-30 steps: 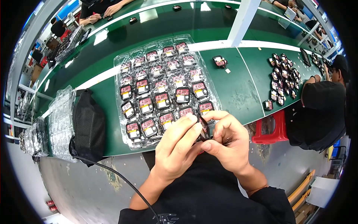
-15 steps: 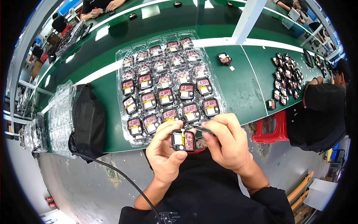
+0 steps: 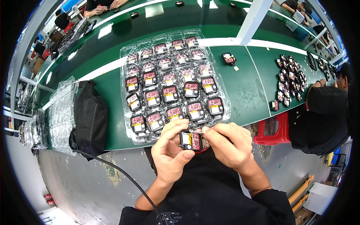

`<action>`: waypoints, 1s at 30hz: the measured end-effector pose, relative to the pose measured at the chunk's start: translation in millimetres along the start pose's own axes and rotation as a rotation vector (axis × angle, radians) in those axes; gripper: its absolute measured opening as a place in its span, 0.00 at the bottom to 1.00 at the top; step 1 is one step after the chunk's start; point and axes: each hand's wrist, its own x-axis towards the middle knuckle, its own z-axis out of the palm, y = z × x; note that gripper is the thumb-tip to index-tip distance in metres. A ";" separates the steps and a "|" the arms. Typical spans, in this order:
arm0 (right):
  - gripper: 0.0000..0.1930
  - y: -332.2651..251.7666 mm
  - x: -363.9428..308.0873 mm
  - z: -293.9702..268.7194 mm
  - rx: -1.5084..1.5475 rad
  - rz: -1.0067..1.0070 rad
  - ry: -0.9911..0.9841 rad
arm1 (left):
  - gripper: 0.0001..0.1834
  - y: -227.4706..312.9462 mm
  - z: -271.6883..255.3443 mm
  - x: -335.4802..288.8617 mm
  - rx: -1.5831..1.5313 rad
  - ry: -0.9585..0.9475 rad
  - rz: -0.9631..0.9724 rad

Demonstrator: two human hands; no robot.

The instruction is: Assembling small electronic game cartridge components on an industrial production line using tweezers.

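1. A small black-framed device (image 3: pixel 190 140), with a red circuit board, a white block and a yellow strip, is held in front of the person's chest, just off the near edge of the green table (image 3: pixel 243 90)
2. It is gripped at its left side by the fingers and thumb of the left hand (image 3: pixel 168 157), with its inner parts turned upward
3. A thin tool (image 3: pixel 197 131), mostly hidden, is pinched between the fingertips of the right hand (image 3: pixel 230 144) at the device's upper right edge; whether the device is touched cannot be told
4. Just beyond the hands, rows of similar units (image 3: pixel 170 94) are held in a clear plastic tray (image 3: pixel 220 80)
5. To the left, a black mesh bag (image 3: pixel 92 116) is set beside stacked clear trays (image 3: pixel 64 116)
6. To the right, a single unit (image 3: pixel 228 58) and a loose cluster of units (image 3: pixel 290 77) are seen on the table, near a seated co-worker (image 3: pixel 315 120)
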 end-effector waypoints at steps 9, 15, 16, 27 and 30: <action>0.12 -5.8 8.5 -4.0 0.291 0.271 -0.060 | 0.34 3.4 -3.8 0.8 0.031 -0.027 -0.021; 0.12 -6.4 6.8 -1.9 0.270 0.282 -0.071 | 0.33 4.6 -5.0 -0.7 0.011 -0.043 -0.043; 0.11 -6.5 6.7 -1.9 0.252 0.270 -0.067 | 0.33 4.6 -5.1 -0.7 0.011 -0.043 -0.043; 0.12 -4.3 4.9 -0.2 0.253 0.240 -0.068 | 0.33 9.4 -7.8 0.8 0.045 -0.091 -0.075; 0.12 -6.4 2.5 2.0 0.241 0.249 -0.062 | 0.33 10.6 -7.2 0.7 0.030 -0.088 -0.088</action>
